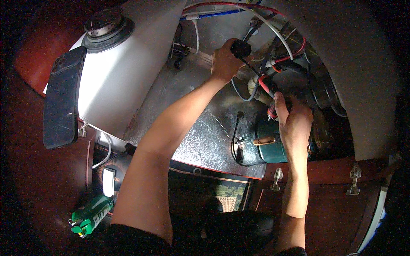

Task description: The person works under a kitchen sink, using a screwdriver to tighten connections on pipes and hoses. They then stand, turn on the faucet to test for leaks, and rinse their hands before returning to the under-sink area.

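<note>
My left hand (225, 64) reaches far into the open cabinet and is closed on a chunky black part (241, 49); its exact kind is hard to make out. A thin dark rod or cord runs from there toward a red-and-black tool (268, 86). My right hand (295, 117) is wrapped round that tool, with the thumb along its top, and hides much of its body. Around both hands are a dark hose (270, 52), a looped grey cable (247, 99) and a pale pipe fitting (253, 86). A dark green cylinder (273, 147) lies just below my right hand.
Red, blue and white tubes (222, 9) cross the cabinet's back. A black cord (235, 147) loops over the silvery cabinet floor (205, 149). At left are a black panel (64, 100), a round metal fitting (106, 30) and a green bottle (92, 215). Hinges (276, 179) line the front frame.
</note>
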`<state>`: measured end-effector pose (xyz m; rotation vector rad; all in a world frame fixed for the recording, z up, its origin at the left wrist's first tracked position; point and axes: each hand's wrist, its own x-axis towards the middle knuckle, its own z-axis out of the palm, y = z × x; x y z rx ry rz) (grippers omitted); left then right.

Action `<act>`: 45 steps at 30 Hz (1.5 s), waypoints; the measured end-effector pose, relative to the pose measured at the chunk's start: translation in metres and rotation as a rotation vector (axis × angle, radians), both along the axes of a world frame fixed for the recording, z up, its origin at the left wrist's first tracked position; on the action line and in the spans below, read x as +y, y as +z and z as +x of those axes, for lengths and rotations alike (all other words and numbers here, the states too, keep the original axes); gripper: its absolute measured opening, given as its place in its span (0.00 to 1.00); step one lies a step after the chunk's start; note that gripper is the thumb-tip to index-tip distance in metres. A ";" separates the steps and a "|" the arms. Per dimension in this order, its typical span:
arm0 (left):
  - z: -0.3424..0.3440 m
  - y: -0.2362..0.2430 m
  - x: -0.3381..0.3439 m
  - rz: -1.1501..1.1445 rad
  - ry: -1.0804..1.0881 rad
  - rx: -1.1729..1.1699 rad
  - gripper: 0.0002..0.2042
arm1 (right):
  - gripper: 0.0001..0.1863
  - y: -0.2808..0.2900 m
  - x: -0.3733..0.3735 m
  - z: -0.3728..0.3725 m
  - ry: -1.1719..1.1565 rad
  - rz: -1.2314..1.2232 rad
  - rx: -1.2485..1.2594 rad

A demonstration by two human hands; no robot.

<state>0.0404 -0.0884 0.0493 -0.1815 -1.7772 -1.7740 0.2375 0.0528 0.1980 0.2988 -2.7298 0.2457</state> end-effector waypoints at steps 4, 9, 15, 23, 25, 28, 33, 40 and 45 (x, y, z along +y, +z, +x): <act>-0.015 -0.013 -0.001 -0.071 0.058 0.084 0.32 | 0.16 -0.006 -0.012 -0.002 0.067 -0.092 0.163; -0.021 -0.015 0.001 -0.088 0.042 0.052 0.32 | 0.16 0.002 -0.017 0.005 0.023 -0.367 -0.079; -0.019 -0.009 -0.009 -0.113 0.039 0.025 0.31 | 0.11 0.005 -0.012 0.009 0.148 -0.092 -0.046; -0.003 0.000 -0.006 -0.056 0.021 -0.024 0.30 | 0.12 -0.007 -0.001 0.001 0.038 -0.411 -0.105; -0.005 0.000 -0.003 -0.045 0.016 -0.018 0.29 | 0.12 -0.005 0.005 0.002 0.080 -0.398 -0.137; -0.003 0.000 -0.008 -0.017 -0.008 -0.007 0.29 | 0.15 0.001 0.000 0.008 0.106 -0.405 -0.219; -0.003 0.001 -0.006 -0.014 -0.052 -0.075 0.29 | 0.24 0.002 0.010 0.001 0.231 0.238 0.242; 0.004 0.005 -0.011 0.002 -0.001 -0.075 0.30 | 0.15 -0.010 -0.005 0.010 0.026 0.138 0.172; 0.002 0.000 -0.007 -0.068 0.020 0.004 0.24 | 0.22 -0.012 0.008 0.002 -0.117 -0.186 -0.155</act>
